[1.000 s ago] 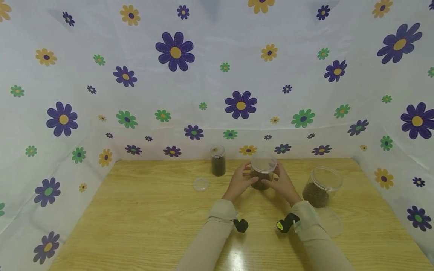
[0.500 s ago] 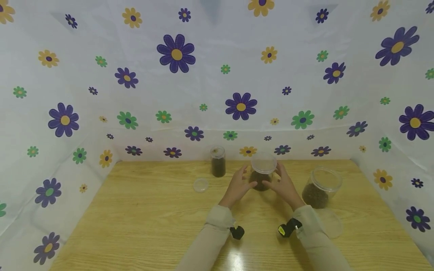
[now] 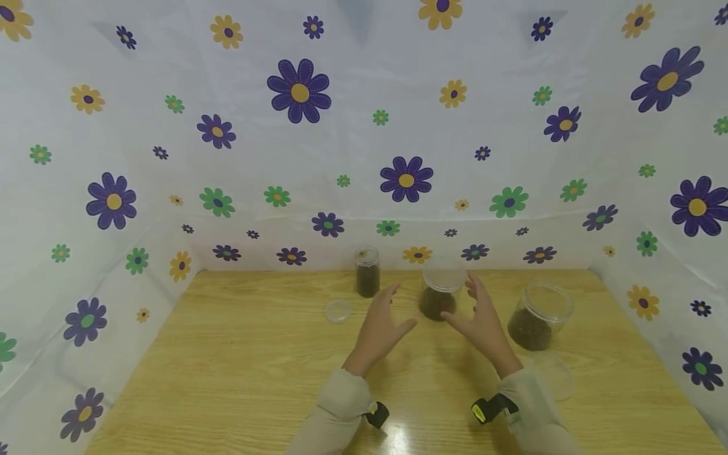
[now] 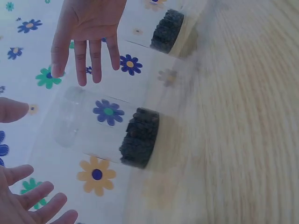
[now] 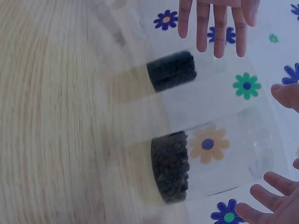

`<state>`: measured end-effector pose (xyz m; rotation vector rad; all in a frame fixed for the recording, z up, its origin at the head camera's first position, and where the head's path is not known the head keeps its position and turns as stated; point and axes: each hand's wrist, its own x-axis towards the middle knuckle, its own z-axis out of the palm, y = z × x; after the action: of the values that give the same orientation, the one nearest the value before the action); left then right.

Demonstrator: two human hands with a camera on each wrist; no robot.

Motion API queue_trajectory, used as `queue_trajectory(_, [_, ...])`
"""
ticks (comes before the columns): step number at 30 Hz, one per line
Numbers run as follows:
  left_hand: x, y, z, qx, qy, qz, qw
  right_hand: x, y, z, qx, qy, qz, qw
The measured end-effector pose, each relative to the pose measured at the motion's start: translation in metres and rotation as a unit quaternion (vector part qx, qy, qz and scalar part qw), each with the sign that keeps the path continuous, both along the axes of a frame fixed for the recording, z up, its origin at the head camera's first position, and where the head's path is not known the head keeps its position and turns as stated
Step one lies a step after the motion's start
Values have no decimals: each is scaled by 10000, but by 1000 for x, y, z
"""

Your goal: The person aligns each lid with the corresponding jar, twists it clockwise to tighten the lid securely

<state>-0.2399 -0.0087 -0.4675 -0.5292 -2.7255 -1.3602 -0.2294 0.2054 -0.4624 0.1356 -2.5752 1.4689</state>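
Observation:
A clear jar (image 3: 438, 304) partly filled with dark brown grains stands upright on the table between the two hands. My left hand (image 3: 377, 328) is apart from it on its left side, fingers spread and relaxed. To the right of the jar, my right hand (image 3: 482, 321) is likewise open and holds nothing, its thumb near the jar's lower front. Both wrist views show the dark contents filling the lower part of this jar (image 4: 140, 138), with a gap between it and each palm. In the right wrist view, the left hand (image 5: 219, 23) hangs open at the top.
A narrower jar (image 3: 368, 279) of dark contents stands at the back, left of the middle jar, with a small clear disc (image 3: 338, 311) before it. At right stands another wide jar (image 3: 530, 325), a large clear disc (image 3: 554, 377) in front. Flowered cloth (image 3: 352, 139) surrounds the wooden table.
Both hands have let go of the middle jar and drawn back toward the person, the left one farther out to the left. The jar has stayed in place.

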Motion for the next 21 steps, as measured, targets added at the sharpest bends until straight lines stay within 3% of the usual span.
queue_trajectory(11, [41, -27, 19, -360, 741, 440, 9956, 29, -13, 19, 86, 433, -198, 9988])
queue_trajectory(21, [61, -57, 21, -721, 1061, 818, 9884, 44, -27, 22, -89, 1002, -131, 9948])
